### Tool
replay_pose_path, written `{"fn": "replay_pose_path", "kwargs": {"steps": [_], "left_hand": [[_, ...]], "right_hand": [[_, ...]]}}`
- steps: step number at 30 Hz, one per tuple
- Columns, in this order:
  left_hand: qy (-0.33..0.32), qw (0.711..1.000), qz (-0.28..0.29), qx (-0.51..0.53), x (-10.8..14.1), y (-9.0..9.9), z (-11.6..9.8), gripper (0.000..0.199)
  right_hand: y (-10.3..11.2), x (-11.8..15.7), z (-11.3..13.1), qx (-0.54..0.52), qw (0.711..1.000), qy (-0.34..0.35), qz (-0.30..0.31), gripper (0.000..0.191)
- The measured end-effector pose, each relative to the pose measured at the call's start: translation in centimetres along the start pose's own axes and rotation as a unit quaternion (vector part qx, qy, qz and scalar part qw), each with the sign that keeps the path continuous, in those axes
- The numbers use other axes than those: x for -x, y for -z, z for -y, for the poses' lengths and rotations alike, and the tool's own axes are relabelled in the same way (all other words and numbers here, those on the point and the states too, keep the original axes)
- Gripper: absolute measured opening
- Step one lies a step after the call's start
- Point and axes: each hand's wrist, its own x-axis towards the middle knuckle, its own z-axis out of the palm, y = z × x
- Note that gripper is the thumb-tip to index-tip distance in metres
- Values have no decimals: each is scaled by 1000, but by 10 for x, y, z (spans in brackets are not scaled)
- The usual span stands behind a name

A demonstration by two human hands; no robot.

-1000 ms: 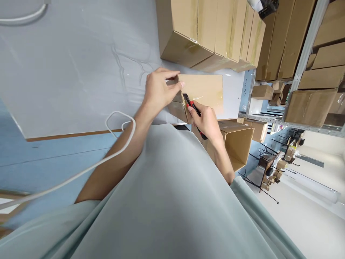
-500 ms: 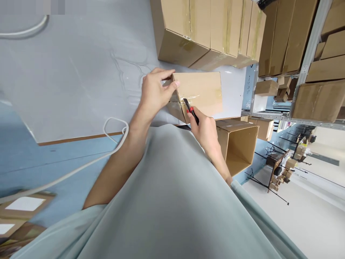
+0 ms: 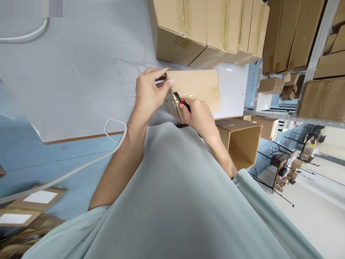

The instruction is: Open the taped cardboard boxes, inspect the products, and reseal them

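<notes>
A taped cardboard box [image 3: 199,84] lies on the grey table close to my body. My left hand [image 3: 151,88] grips its far left corner, thumb on the upper face and fingers at the back edge. My right hand [image 3: 199,115] is closed round a black and red utility knife [image 3: 184,103]. The knife's tip is at the box's left edge, by the clear tape that runs over it. Whether the blade has gone into the tape I cannot tell.
Several taped boxes [image 3: 188,46] stand in a row at the table's back. An open carton [image 3: 244,144] sits below the table's right edge. A white cable [image 3: 81,171] hangs at the left front. Shelves with boxes [image 3: 326,97] rise at the right.
My right hand has moved the utility knife left, from the box's upper face to its left edge. The box and my left hand have shifted slightly left in view.
</notes>
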Motion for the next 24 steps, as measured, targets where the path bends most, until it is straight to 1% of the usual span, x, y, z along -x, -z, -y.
{"fn": "replay_pose_path", "kwargs": {"steps": [3, 5, 7, 9, 12, 14, 17, 20, 24], "left_hand": [[8, 1000, 3, 11, 0, -2, -2, 102], [9, 1000, -9, 18, 2, -4, -6, 102], [6, 1000, -21, 14, 3, -6, -9, 99], [2, 1000, -16, -5, 3, -6, -12, 95], [-6, 999, -3, -41, 0, -3, -12, 86], [-17, 999, -8, -48, -2, -2, -10, 77], [-25, 999, -10, -47, -1, -1, -8, 70], [-19, 999, -4, -50, 2, 0, -9, 64], [-18, 998, -6, -52, 2, 1, -10, 54]], "right_hand": [[-2, 3, -2, 2, 1000, 1, 4, 16], [-3, 7, -5, -1, 1000, -1, 10, 16], [-4, 8, -7, -10, 1000, -3, 12, 19], [-6, 7, -8, -24, 1000, -5, 9, 22], [-14, 7, -8, -42, 999, -11, -13, 20], [-20, 10, -9, -58, 998, -13, -22, 20], [-23, 15, -15, -104, 995, -12, -7, 24], [-22, 17, -23, -143, 990, -13, 5, 25], [-20, 12, -25, -145, 989, -18, 7, 24]]}}
